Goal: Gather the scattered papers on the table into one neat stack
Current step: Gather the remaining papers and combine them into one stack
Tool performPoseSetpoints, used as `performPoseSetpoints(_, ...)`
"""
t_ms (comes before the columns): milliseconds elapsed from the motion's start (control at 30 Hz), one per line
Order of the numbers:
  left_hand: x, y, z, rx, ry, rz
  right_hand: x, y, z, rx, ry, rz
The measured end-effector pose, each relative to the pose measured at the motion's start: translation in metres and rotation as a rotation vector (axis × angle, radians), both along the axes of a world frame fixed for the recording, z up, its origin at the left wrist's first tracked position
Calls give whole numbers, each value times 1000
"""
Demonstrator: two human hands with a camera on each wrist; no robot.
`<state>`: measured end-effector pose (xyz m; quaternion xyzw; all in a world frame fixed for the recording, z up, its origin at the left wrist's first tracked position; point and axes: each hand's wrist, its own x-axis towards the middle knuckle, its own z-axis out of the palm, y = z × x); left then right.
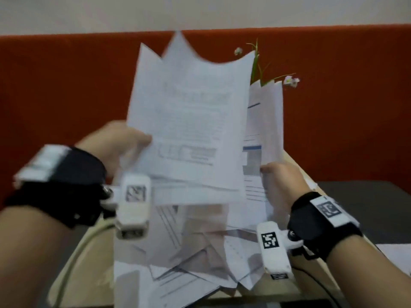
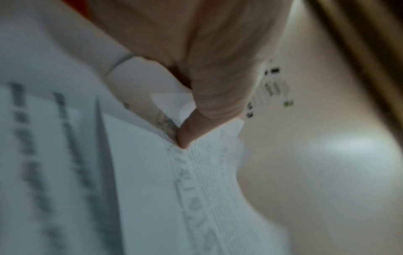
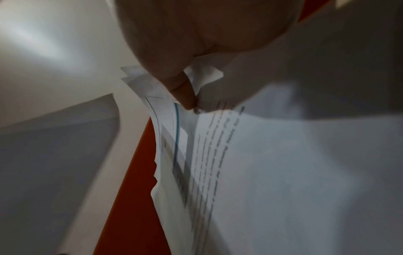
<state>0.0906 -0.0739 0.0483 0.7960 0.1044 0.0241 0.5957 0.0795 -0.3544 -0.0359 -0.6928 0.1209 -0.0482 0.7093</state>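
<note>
I hold a loose bundle of white printed papers upright above the table, its sheets fanned and uneven at top and bottom. My left hand grips the bundle's left edge, the thumb pressed on the front sheet. My right hand pinches the right edge, where sheets with blue lines show. The lower corners of the papers hang down over the table's near part. Motion blur softens all views.
A light wooden table lies under the papers. An orange partition runs behind it. A small plant with white flowers pokes up behind the bundle. A dark surface lies at right, with another sheet at the right edge.
</note>
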Motion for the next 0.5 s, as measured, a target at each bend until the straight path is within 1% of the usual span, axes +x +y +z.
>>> performPoseSetpoints(67,-1,-22,-42,-22,-1,-19,-1,4,-2,36,-6,27)
performPoseSetpoints(133,4,-32,-72,-66,6,-70,-3,7,-4,75,-29,29)
performPoseSetpoints(200,7,-41,-89,-97,19,-76,-4,9,-1,158,-47,55)
performPoseSetpoints(300,9,-51,-99,-146,30,-84,-6,6,-2,254,-75,155)
performPoseSetpoints(367,10,-55,-99,-184,38,-104,-8,13,-2,197,-111,197)
performPoseSetpoints(400,11,-53,-99,-180,34,-90,-6,15,-4,112,-128,187)
performPoseSetpoints(467,12,-42,-97,-214,21,-21,-4,15,-7,-44,-130,157)
performPoseSetpoints(500,14,-33,-98,-264,10,4,-3,13,-7,-70,-127,153)
